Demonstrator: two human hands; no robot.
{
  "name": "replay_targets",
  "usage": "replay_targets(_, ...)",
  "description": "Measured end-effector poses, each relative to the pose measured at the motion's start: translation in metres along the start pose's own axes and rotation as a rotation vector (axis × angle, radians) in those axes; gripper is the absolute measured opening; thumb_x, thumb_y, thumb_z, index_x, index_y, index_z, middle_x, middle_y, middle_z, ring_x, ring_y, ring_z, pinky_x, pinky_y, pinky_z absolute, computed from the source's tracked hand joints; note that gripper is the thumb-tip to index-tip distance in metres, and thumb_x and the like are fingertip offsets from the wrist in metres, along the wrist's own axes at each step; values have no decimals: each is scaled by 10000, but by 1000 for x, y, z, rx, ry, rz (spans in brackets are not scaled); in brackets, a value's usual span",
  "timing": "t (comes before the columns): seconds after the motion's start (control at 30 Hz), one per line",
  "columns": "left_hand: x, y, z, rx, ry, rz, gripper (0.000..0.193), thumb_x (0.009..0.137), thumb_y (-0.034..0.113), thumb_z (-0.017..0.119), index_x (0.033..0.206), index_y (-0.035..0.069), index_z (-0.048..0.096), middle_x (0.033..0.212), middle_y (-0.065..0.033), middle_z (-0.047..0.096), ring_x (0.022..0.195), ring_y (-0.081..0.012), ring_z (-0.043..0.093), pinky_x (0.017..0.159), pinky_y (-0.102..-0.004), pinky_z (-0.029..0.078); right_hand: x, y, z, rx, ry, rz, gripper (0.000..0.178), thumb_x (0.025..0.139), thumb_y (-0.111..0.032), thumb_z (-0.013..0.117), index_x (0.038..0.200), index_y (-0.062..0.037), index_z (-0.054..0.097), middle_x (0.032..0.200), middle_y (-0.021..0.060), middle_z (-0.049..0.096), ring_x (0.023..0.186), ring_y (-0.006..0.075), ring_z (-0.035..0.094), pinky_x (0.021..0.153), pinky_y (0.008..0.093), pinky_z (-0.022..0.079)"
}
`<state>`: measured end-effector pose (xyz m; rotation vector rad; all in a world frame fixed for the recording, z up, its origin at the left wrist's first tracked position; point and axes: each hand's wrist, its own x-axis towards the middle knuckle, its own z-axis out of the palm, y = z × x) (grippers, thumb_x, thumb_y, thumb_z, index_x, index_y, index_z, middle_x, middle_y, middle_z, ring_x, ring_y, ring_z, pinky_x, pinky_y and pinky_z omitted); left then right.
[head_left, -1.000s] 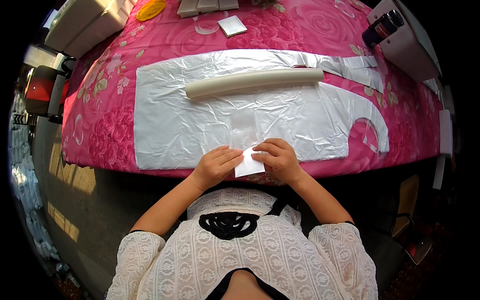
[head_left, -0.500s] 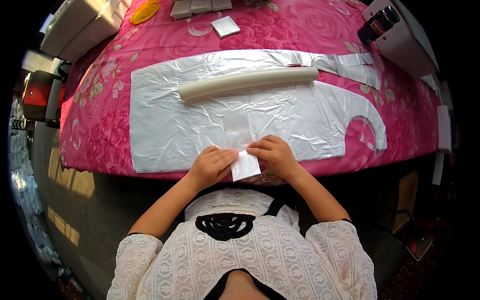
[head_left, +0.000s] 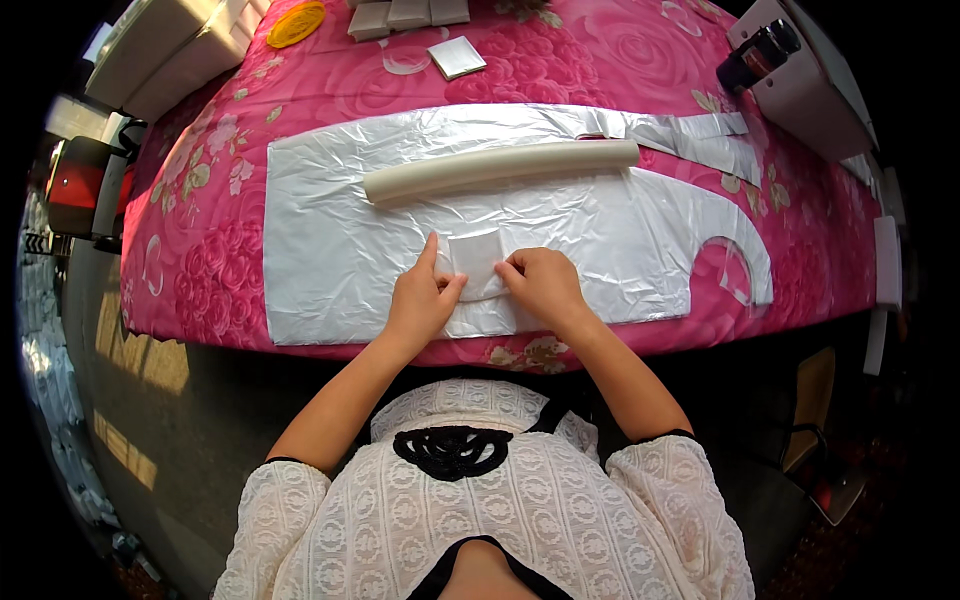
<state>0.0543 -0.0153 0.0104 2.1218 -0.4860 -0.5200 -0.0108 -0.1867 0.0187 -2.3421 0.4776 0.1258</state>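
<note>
A folded white plastic sheet [head_left: 476, 262] forms a small rectangle in front of me, near the table's front edge. My left hand [head_left: 424, 300] pinches its left edge between thumb and curled fingers, with the index finger pointing away from me. At the right edge, my right hand [head_left: 545, 285] holds it between thumb and bent fingers. Beneath lies a shiny white plastic apron [head_left: 330, 240], spread flat and creased, with a curved neck cutout and straps at the right. A cream-coloured roll [head_left: 500, 168] rests across the apron, beyond both hands.
A pink rose-patterned cloth [head_left: 210, 250] covers the table. Farther back are a folded white square [head_left: 457, 58], several stacked squares [head_left: 410, 14] and a yellow disc [head_left: 296, 24]. A dark bottle [head_left: 758, 55] and white box [head_left: 815, 85] stand at the right. A chair [head_left: 808, 410] is at lower right.
Both hands have moved away from me, farther onto the apron. The sheet's near end, which stuck out toward me, is now turned over away from me. My left index finger has straightened.
</note>
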Motion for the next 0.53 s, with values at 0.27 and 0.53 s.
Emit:
replay_targets(0.27, 1, 7, -9, -75, 48, 4, 568, 762, 121, 657, 1251, -45, 422, 1001, -157, 595, 777, -212, 637, 684, -282, 499, 15, 2, -2, -25, -101, 79, 328, 802, -319, 562, 679, -33, 668, 589, 92, 618, 565, 240, 599, 568, 349, 456)
replay_targets(0.53, 5, 3, 4, 380, -32, 834, 489, 716, 106, 652, 1173, -4, 517, 1143, -169, 542, 1063, -313, 528, 911, -380, 436, 27, 0, -13, -1, -297, 139, 355, 801, -323, 525, 594, -69, 663, 564, 72, 613, 583, 247, 609, 616, 368, 479)
